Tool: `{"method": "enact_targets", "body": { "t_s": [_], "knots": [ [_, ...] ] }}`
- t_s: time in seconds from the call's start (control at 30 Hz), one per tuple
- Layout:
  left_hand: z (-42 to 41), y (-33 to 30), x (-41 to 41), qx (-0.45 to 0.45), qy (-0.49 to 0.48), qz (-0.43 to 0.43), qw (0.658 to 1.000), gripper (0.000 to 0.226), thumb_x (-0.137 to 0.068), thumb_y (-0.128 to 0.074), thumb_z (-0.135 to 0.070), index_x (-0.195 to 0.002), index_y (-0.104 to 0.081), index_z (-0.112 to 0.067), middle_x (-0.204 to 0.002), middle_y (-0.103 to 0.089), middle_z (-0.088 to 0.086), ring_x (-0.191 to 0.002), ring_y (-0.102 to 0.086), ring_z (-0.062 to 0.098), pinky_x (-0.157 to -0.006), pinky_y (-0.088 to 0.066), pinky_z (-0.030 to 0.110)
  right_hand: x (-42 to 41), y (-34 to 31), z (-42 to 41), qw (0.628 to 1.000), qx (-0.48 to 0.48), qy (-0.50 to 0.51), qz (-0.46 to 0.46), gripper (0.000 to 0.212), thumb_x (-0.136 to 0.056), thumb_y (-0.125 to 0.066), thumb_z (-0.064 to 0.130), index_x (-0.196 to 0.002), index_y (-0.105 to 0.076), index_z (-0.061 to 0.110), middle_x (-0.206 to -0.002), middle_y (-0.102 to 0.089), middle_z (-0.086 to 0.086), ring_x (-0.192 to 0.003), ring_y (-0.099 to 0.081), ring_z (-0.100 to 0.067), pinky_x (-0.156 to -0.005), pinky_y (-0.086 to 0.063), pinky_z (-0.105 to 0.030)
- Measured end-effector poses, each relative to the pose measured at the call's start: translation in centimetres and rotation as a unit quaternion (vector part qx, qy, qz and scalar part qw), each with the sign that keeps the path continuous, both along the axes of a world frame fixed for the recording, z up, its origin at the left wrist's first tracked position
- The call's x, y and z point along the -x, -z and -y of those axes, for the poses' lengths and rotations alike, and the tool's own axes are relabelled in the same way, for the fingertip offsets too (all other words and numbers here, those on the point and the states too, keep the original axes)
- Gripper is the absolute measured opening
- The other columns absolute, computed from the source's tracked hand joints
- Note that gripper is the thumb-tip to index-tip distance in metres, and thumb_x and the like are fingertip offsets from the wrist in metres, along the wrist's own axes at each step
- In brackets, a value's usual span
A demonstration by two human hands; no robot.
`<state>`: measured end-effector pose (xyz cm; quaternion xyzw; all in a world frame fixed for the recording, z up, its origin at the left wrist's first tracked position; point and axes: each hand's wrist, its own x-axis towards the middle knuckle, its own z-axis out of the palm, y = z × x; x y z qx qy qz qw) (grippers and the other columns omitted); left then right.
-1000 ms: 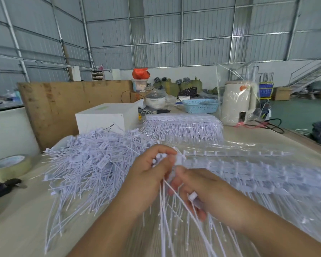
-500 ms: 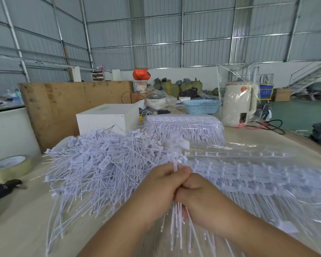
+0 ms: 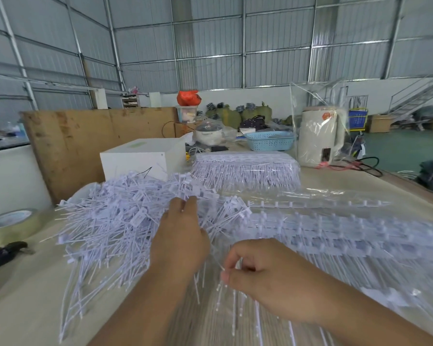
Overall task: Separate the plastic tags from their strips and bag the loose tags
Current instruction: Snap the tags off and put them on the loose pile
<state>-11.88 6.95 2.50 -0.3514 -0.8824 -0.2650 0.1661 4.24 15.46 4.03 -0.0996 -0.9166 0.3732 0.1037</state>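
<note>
A: What does each hand do?
B: The left hand [image 3: 183, 236] reaches, fingers straight, onto the heap of loose white plastic tags [image 3: 115, 218]. The right hand [image 3: 263, 275] has its grip pinched on thin tag stems of the white strips [image 3: 335, 236] lying just right of it on the table [image 3: 23, 295].

White loose tags [image 3: 115, 221] lie heaped beyond the left hand [image 3: 183, 236]; farther off sit a pale-blue lattice-patterned basket [image 3: 270, 141] and an orange bag [image 3: 188, 98].
</note>
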Motion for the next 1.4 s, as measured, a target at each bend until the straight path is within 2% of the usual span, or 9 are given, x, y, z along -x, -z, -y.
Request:
{"method": "enact_targets", "body": {
  "t_s": [0.2,0.33,0.57,0.7,0.87,0.93,1.07,1.27,1.4],
  "knots": [
    [0.6,-0.6,-1.4,-0.044,0.017,-0.119,0.992,0.035,-0.085,-0.062,-0.036,-0.116,-0.064,-0.021,-0.118,-0.052,0.002,-0.107,-0.048,0.024,-0.087,-0.043,0.038,-0.3,-0.5,-0.9,0.999,0.018,0.021,-0.041,0.010,-0.090,-0.057,0.035,-0.100,-0.057,0.035,-0.049,-0.054,0.017,-0.041,-0.043,-0.003,-0.047,-0.036,-0.023],
    [1.0,-1.3,-4.0,-0.144,0.266,0.167,0.938,0.038,-0.082,-0.049,-0.057,-0.072,-0.063,-0.024,-0.064,-0.057,-0.006,-0.060,-0.052,0.005,-0.060,-0.039,0.028,-0.5,-1.2,-1.3,0.996,0.038,0.022,-0.072,0.052,-0.075,-0.053,0.031,-0.125,-0.039,0.039,-0.064,-0.063,0.012,-0.050,-0.055,-0.008,-0.051,-0.047,-0.030],
    [0.7,-1.7,-5.0,-0.157,0.368,0.424,0.813,0.048,-0.066,-0.076,-0.034,-0.105,-0.053,-0.016,-0.065,-0.066,0.004,-0.050,-0.053,0.013,-0.049,-0.040,0.021,-1.1,-1.5,-1.3,0.997,-0.054,-0.011,-0.049,0.106,-0.071,-0.066,0.039,-0.137,0.014,0.063,-0.091,-0.049,0.036,-0.075,-0.062,0.005,-0.062,-0.047,-0.017],
    [0.8,-1.5,-5.2,-0.142,0.364,0.380,0.838,0.050,-0.066,-0.072,-0.019,-0.108,-0.051,-0.036,-0.067,-0.061,0.000,-0.062,-0.058,0.018,-0.061,-0.046,0.030,-1.3,-1.4,-0.9,0.993,-0.116,0.015,-0.020,0.117,-0.075,-0.070,0.037,-0.127,0.030,0.068,-0.135,-0.029,0.019,-0.074,-0.057,0.012,-0.062,-0.046,-0.019],
    [1.2,-2.1,-4.1,-0.178,0.334,0.331,0.864,0.048,-0.082,-0.062,0.000,-0.112,-0.058,-0.037,-0.063,-0.052,0.000,-0.058,-0.052,0.016,-0.062,-0.042,0.035,-1.7,-2.2,-1.9,0.994,-0.100,0.035,0.002,0.077,-0.074,-0.066,0.063,-0.135,-0.019,0.060,-0.098,-0.054,0.035,-0.070,-0.055,0.013,-0.062,-0.042,-0.015],
    [1.9,-2.8,-3.4,-0.226,0.306,0.343,0.859,0.041,-0.081,-0.057,0.005,-0.097,-0.069,-0.030,-0.065,-0.052,0.005,-0.053,-0.050,0.016,-0.059,-0.043,0.034,-1.9,-2.6,-2.9,0.992,-0.108,0.053,0.024,0.023,-0.081,-0.061,0.061,-0.094,-0.054,0.043,-0.066,-0.057,0.021,-0.052,-0.051,0.001,-0.054,-0.039,-0.022],
    [2.7,-3.1,-3.2,-0.166,0.371,0.352,0.843,0.005,-0.070,-0.067,-0.021,-0.074,-0.070,-0.021,-0.064,-0.057,0.007,-0.054,-0.052,0.018,-0.059,-0.046,0.032,-2.1,-3.0,-3.6,0.998,-0.055,0.020,0.027,0.035,-0.090,-0.062,0.044,-0.063,-0.049,0.026,-0.048,-0.039,0.013,-0.044,-0.034,-0.005,-0.048,-0.027,-0.022],
    [3.1,-3.4,-3.7,-0.189,0.451,0.412,0.768,0.023,-0.062,-0.080,-0.026,-0.052,-0.059,-0.024,-0.047,-0.051,-0.004,-0.040,-0.047,0.009,-0.042,-0.040,0.019,-2.8,-4.0,-3.5,0.998,0.036,-0.053,-0.012,0.032,-0.091,-0.064,0.035,-0.063,-0.053,0.025,-0.049,-0.034,0.014,-0.046,-0.031,-0.007,-0.046,-0.025,-0.023],
    [1.5,-2.8,-4.9,-0.335,0.332,0.356,0.807,0.057,-0.065,-0.085,-0.012,-0.042,-0.034,-0.024,-0.042,-0.028,-0.006,-0.036,-0.027,0.011,-0.042,-0.028,0.017,-2.0,-3.7,-2.6,0.987,0.064,-0.010,-0.146,0.042,-0.084,-0.062,0.046,-0.071,-0.050,0.008,-0.057,-0.030,-0.001,-0.051,-0.028,-0.017,-0.047,-0.021,-0.028]
  ]
}}
